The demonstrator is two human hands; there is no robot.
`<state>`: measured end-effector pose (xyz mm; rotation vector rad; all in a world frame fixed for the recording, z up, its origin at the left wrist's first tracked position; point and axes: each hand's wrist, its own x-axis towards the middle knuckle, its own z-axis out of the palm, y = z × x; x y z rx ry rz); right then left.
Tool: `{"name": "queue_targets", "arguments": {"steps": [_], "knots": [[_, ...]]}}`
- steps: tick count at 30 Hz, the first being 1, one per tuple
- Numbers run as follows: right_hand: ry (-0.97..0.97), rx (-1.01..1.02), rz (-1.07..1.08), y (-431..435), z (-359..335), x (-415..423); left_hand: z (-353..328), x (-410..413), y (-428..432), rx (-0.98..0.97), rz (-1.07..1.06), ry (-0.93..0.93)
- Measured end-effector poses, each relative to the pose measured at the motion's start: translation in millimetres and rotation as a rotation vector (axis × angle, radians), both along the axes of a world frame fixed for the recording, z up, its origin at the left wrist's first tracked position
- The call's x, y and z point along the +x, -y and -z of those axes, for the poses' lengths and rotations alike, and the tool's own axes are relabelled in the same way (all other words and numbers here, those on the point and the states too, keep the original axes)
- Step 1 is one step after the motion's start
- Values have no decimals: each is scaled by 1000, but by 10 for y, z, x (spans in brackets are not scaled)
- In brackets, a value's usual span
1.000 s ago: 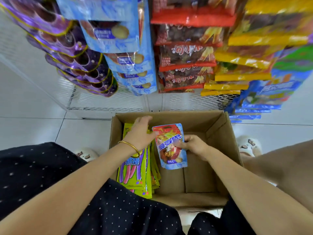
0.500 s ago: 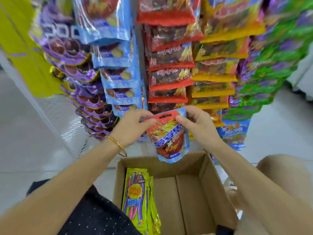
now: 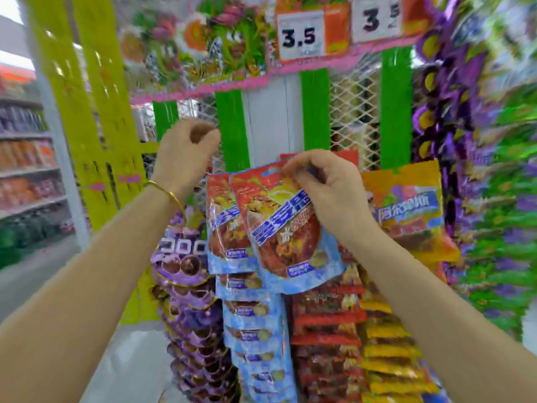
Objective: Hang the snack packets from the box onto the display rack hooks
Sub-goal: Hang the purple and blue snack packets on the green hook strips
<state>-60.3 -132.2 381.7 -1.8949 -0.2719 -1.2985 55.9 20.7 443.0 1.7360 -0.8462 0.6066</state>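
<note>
The snack packet, red with a blue band and a pale blue foot, is hanging tilted in front of the display rack, its top edge level with the uppermost hanging packs and its foot overlapping the column below. The right hand is grasping it by the top corner, fingertips curled over the red header, so the hang hole and any hook behind it are being covered. Just to its left a matching packet is showing, half overlapped by the held one; whether it is sitting on a hook is unclear. The left hand is raised beside a green strip, apart from the packet, its fingers curled in toward the thumb; motion blur is making it impossible to tell whether they are pinching anything. A gold bangle is circling that wrist. Below, columns of blue packs, purple packs, red packs and yellow packs are running down and being cut off by the bottom edge. An orange pack is hanging to the right. Above, price cards are reading 3.5, the second one cropped. The right edge is smearing into purple and green blur
</note>
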Motion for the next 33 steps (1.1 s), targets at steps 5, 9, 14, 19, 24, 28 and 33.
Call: {"name": "queue_targets", "arguments": {"steps": [5, 9, 14, 19, 24, 28, 33], "knots": [[-67, 23, -4, -79, -504, 564, -310, 355, 149, -127, 115, -300], [-90, 31, 39, -130, -657, 885, -399, 454, 151, -171, 171, -429], [-76, 28, 120, -165, -694, 1004, -450, 467, 215, -130, 264, -451], [-75, 7, 198, -170, -693, 1004, -464, 499, 283, -140, 236, -421], [-91, -22, 242, -184, -701, 953, -484, 537, 279, -63, 205, -367], [-129, -20, 223, -220, -694, 931, -497, 508, 281, -10, 178, -322], [-148, -3, 222, -237, -683, 913, -486, 513, 289, -5, 168, -311]]}}
